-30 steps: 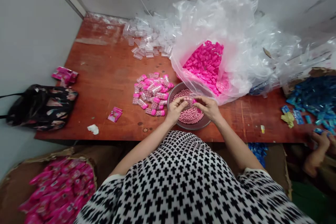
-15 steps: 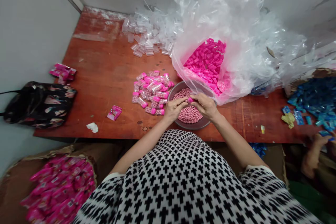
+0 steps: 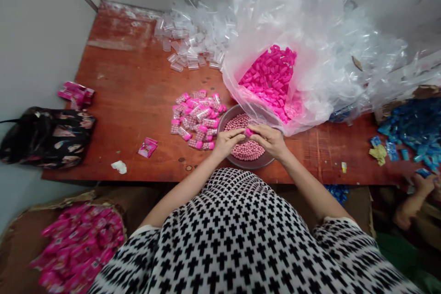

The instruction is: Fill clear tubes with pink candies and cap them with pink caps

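Over the grey bowl (image 3: 262,163) of pink candy balls (image 3: 246,150), my two hands meet at the fingertips. A small bright-pink cap (image 3: 248,132) shows between them. My left hand (image 3: 226,141) pinches at it from the left, fingers closed. From the right, my right hand (image 3: 270,139) is closed on it with thumb and fingers. Any clear tube under the cap is hidden by the fingers. Left of the bowl lies a pile of filled bottles (image 3: 196,119) with pink caps. Behind the bowl, an open plastic bag (image 3: 237,50) holds many loose pink caps (image 3: 270,73).
Empty clear tubes (image 3: 193,41) are heaped at the back of the red-brown table (image 3: 120,82). Pink packets (image 3: 148,147) and a floral bag (image 3: 62,140) lie left. Below is a box of pink packets (image 3: 82,243). Blue packets (image 3: 413,128) and another person's hand (image 3: 422,188) are right.
My hands stay together over the bowl with the pink cap between them. The view has shifted slightly. At the far right, the other person's hand has moved a little.
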{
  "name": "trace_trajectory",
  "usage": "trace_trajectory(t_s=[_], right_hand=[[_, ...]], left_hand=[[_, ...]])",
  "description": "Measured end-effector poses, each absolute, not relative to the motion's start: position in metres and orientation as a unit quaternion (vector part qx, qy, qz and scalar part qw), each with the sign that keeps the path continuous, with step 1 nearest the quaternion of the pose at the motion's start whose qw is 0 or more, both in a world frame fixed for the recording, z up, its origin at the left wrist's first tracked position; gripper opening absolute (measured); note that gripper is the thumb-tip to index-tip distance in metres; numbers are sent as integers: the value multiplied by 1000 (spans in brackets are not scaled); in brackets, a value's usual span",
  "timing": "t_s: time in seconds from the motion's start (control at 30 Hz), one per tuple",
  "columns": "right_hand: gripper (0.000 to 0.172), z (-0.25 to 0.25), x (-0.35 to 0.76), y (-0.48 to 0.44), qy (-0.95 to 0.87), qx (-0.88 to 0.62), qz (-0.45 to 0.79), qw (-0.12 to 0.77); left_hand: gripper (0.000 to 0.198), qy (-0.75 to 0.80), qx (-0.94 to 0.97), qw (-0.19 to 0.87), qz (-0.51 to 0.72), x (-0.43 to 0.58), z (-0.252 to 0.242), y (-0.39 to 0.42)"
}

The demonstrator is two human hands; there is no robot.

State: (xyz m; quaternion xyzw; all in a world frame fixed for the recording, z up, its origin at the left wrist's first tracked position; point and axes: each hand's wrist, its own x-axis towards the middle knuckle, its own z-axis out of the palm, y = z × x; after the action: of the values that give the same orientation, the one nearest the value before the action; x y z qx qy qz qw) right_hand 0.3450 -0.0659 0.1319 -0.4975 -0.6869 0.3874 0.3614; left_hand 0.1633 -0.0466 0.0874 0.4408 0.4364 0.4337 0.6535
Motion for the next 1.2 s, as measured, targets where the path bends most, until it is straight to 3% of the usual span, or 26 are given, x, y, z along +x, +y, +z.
trace_trajectory(t_s=[0.1, 0.17, 0.3, 0.57, 0.73, 0.93, 1.2], right_hand=[[44, 131, 352, -68, -537, -480, 552, 421], [48, 126, 355, -70, -463, -481, 596, 446], [35, 113, 353, -69, -422, -516, 579, 468], [39, 112, 344, -71, -392, -467, 658, 443], [30, 110, 338, -68, -348, -467, 646, 492], [36, 115, 325, -77, -222, -412, 820, 330], [19, 85, 286, -102, -109, -487, 760, 416]], left_hand=[[47, 432, 340, 697, 461, 162, 87, -42], [49, 434, 323, 701, 466, 161, 89, -40], [39, 431, 407, 673, 443, 160, 92, -44], [42, 441, 324, 678, 491, 154, 88, -45], [28, 442, 457, 619, 461, 147, 91, -48], [19, 379, 609, 545, 434, 143, 87, -62], [24, 431, 586, 571, 380, 138, 58, -84]])
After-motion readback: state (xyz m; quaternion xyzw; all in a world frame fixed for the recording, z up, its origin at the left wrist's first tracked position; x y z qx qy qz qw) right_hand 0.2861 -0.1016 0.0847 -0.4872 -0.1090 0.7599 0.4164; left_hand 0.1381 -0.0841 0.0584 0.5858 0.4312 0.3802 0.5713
